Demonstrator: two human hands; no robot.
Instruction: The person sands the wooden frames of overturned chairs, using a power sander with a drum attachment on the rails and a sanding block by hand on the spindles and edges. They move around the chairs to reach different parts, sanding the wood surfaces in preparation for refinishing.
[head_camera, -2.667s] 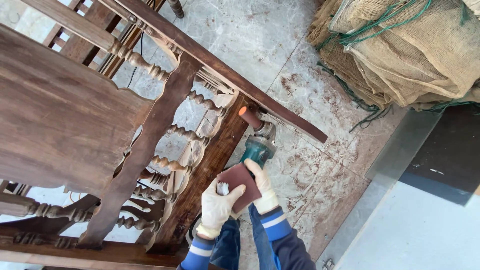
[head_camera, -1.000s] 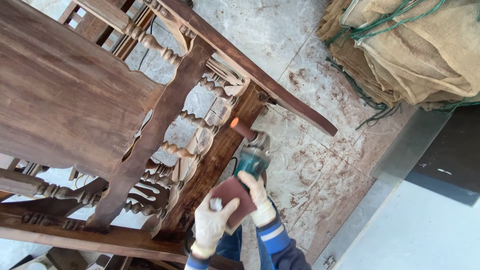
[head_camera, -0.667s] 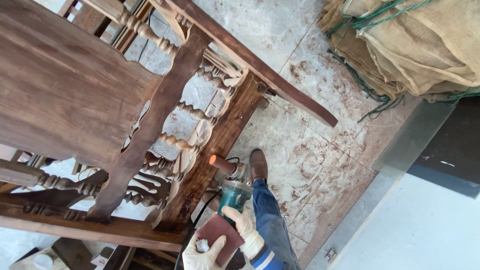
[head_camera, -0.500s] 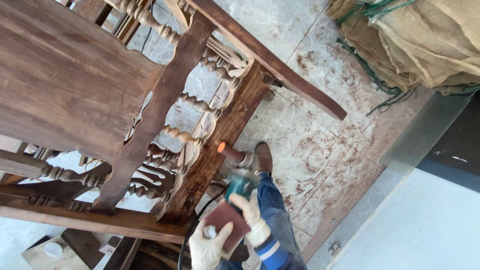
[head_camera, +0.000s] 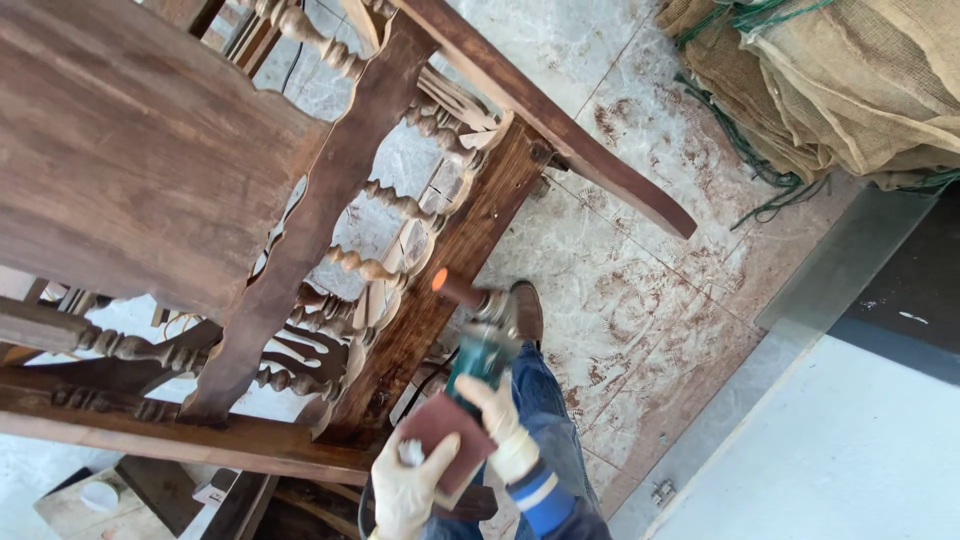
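The right hand (head_camera: 503, 428), gloved in white, was closed around the teal body of a power sander (head_camera: 478, 352), and the tool ran up and away from the person toward the upper left, ending in a narrow sanding drum (head_camera: 452, 287) with an orange tip. That tip lay against, or just beside, the dark wooden upright (head_camera: 440, 290) of an overturned chair frame; whether it actually touched the wood could not be told. The upright's long axis slanted from lower left to upper right, so the tool met it nearly crosswise. The left hand (head_camera: 408, 490), also gloved, sat lower and nearer the person, its fingers curled around a folded sheet of reddish-brown sandpaper (head_camera: 445, 432) held just beside the rear of the tool. The right hand was therefore the nearer of the two to the wood, with the left trailing behind it. Turned spindles (head_camera: 385, 205) filled the gap to the left of the upright, and the broad seat panel (head_camera: 130, 150) lay further left. Below, a brown shoe (head_camera: 526, 312) rested on the stained tiled floor (head_camera: 640, 300), and burlap bundles (head_camera: 850, 80) lay well apart at the upper right.
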